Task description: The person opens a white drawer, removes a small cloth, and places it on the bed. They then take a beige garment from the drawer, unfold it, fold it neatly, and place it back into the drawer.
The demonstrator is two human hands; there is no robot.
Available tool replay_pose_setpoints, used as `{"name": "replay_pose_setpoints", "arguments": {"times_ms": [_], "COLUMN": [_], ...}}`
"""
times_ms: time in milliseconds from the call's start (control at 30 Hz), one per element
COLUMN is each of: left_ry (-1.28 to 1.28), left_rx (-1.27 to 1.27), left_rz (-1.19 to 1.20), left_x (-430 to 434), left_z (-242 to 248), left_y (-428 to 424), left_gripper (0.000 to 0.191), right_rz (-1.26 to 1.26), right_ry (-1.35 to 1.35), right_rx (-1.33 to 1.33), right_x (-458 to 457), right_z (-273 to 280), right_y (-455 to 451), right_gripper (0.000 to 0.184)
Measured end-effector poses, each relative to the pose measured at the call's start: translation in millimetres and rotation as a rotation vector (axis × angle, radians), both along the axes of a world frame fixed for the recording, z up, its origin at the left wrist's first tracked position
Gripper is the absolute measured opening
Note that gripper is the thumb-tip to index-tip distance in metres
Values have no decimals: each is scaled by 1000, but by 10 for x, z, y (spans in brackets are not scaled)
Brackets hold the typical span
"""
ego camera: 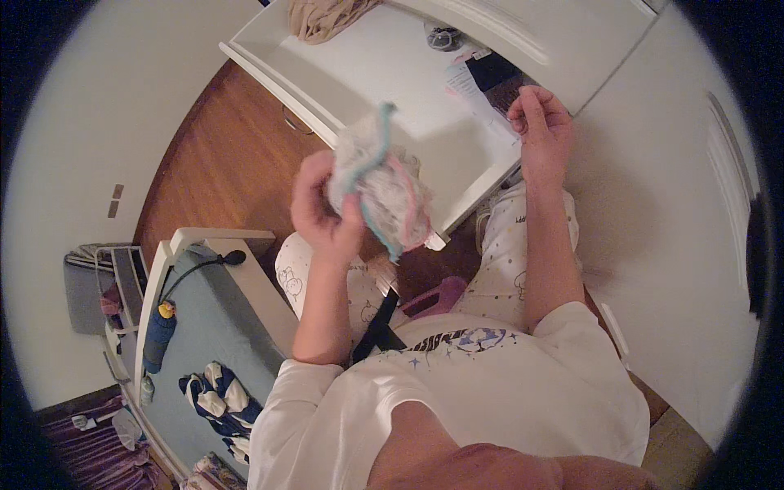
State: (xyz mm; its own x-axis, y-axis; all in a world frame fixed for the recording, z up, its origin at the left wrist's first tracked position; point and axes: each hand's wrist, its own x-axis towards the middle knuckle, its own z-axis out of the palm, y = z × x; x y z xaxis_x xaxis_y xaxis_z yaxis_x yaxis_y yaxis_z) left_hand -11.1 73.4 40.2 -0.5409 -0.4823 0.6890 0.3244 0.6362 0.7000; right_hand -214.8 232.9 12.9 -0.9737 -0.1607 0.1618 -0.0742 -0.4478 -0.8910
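My left hand (327,208) grips a blurred bundle of whitish translucent material (383,184) edged with teal and pink strips, held above the near edge of a pulled-out white drawer (361,86). What the bundle is, I cannot tell. Over the drawer's right side, my right hand (542,122) is raised with its fingers curled and fingertips together; whether something thin is between them is unclear. Beneath and beside it lie a black and brown flat item (499,76) and a printed sheet or packet (468,92). A beige cloth (324,18) and a small dark round item (444,38) rest farther back.
White cabinet fronts (649,184) rise at the right. At the lower left stands a bed (245,312) with a blue cover, a dark blue and white cloth (220,395) and a blue cylinder (159,337). A pink plastic object (444,294) is between my legs, above a wooden floor (239,153).
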Motion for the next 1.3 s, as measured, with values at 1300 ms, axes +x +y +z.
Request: {"name": "replay_pose_setpoints", "arguments": {"times_ms": [1300], "left_ry": [-491], "left_rx": [-340], "left_rz": [-511], "left_x": [-350], "left_z": [350], "left_y": [553], "left_gripper": [46], "right_rz": [-86], "right_ry": [318], "right_rx": [-3], "right_x": [207], "right_z": [-49], "right_y": [90], "right_gripper": [25]}}
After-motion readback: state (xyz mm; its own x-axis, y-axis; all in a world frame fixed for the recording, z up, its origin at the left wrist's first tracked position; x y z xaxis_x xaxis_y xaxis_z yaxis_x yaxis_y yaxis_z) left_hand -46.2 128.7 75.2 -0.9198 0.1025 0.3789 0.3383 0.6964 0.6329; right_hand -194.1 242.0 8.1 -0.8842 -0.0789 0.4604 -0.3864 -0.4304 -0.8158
